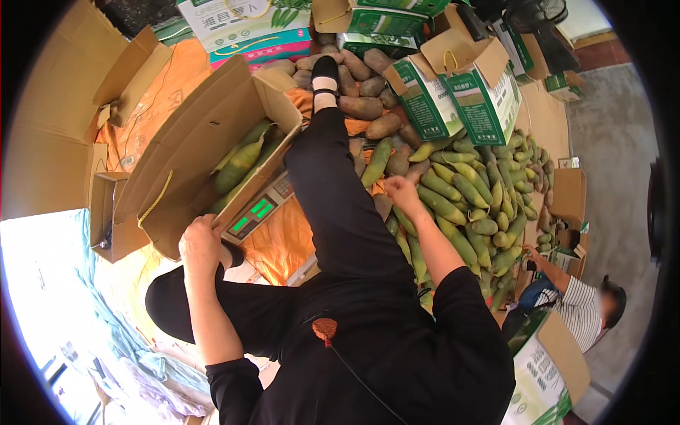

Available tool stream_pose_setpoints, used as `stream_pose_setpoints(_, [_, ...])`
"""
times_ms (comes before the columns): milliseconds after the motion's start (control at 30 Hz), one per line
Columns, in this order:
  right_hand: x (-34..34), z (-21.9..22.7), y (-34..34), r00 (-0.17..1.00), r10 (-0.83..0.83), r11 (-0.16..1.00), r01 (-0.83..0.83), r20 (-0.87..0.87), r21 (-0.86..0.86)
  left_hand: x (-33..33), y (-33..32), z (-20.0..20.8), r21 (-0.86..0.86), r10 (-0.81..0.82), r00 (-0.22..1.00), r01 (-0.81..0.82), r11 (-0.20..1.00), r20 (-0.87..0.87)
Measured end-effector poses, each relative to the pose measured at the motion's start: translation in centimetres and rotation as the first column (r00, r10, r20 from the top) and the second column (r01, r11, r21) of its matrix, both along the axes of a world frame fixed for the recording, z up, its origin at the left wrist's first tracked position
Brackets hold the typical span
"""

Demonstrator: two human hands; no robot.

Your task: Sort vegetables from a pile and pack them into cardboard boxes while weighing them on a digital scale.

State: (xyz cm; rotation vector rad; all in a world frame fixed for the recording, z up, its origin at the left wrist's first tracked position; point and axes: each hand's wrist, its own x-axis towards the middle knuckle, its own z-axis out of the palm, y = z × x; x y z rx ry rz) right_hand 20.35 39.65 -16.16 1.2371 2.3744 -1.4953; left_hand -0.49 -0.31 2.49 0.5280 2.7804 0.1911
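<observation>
My left hand [201, 245] is closed over the near corner of an open cardboard box [159, 188]. Several green radishes [244, 163] lie inside that box. It rests on a scale, whose display [253, 214] glows green. My right hand [402, 193] is over the left edge of a big heap of green radishes [467, 188], its fingers curled. What those fingers hold, if anything, is hidden. Just beyond this hand, a single green radish [377, 162] lies beside brownish-red roots [383, 126].
Green-and-white cartons [482, 106] stand behind the heap, and more cartons [244, 28] line the back. My outstretched leg [340, 191] lies between box and heap. Orange sheeting [280, 244] covers the floor. At the right, another person in a striped shirt [581, 312] reaches toward the heap.
</observation>
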Motion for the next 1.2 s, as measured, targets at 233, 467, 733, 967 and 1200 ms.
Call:
stream_pose_setpoints(233, [7.2, -7.4, -1.8, 0.978, 0.038, 0.998, -0.027, 0.203, -0.054, -0.1, 0.9, 0.9, 0.054, 0.049, 0.998, -0.050, 0.997, 0.028])
stream_pose_setpoints(467, [1.4, -7.4, -1.9, 0.930, -0.205, 0.938, 0.276, 0.306, -0.210, -0.1, 1.4, 1.0, 0.039, 0.063, 0.997, -0.065, 0.997, 0.045])
stream_pose_setpoints(733, [-3.9, -11.9, -0.5, 0.877, -0.432, 0.868, 0.468, 0.211, -0.169, -0.3, 1.5, 0.7, 0.056, 0.090, 0.994, -0.094, 0.994, 0.064])
stream_pose_setpoints(967, [-5.5, -14.0, 0.0, 0.780, -0.534, 0.838, 0.539, 0.325, 0.083, -0.4, 2.0, 0.4, 0.055, 0.074, 0.996, -0.076, 0.996, 0.047])
stream_pose_setpoints(1200, [-5.0, -7.5, 0.8, 0.780, -0.521, 0.734, 0.617, 0.347, -0.285, -0.3, 1.7, 0.7, 0.054, 0.077, 0.994, -0.081, 0.995, 0.074])
